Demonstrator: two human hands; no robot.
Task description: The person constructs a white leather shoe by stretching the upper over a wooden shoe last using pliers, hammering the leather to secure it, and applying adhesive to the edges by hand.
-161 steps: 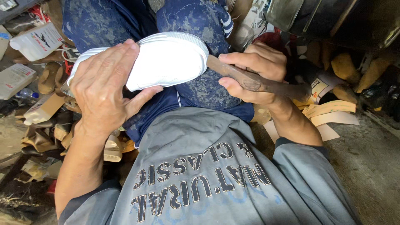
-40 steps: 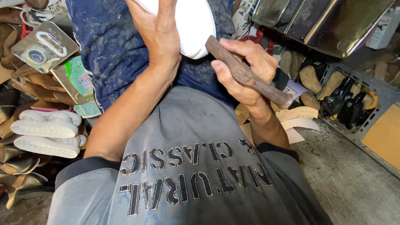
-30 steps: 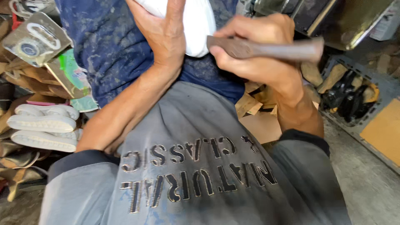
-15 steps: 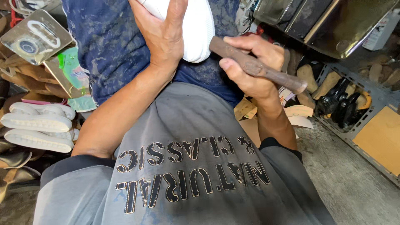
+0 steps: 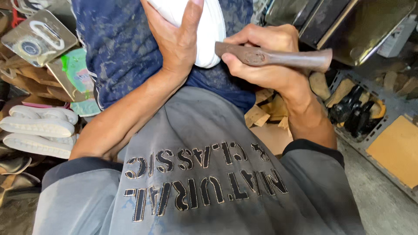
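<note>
The white shoe (image 5: 209,30) lies on the person's lap, on the dark blue trousers (image 5: 117,48), at the top of the view; its upper part is cut off by the frame. The left hand (image 5: 176,41) presses flat over it, fingers spread and wrapped around the side, a grip that seems to keep the shoe steady against the thigh. The right hand (image 5: 261,58) is closed firmly around a brown wooden handle (image 5: 278,57), which points to the right, away from the shoe. The inner end of the handle comes just beside the shoe; I cannot tell if it touches, and the working head of the tool is hidden. On the left side, two white soles (image 5: 37,130) lie stacked on the floor. On the right, a metal rack (image 5: 370,109) holds dark shoe parts.
</note>
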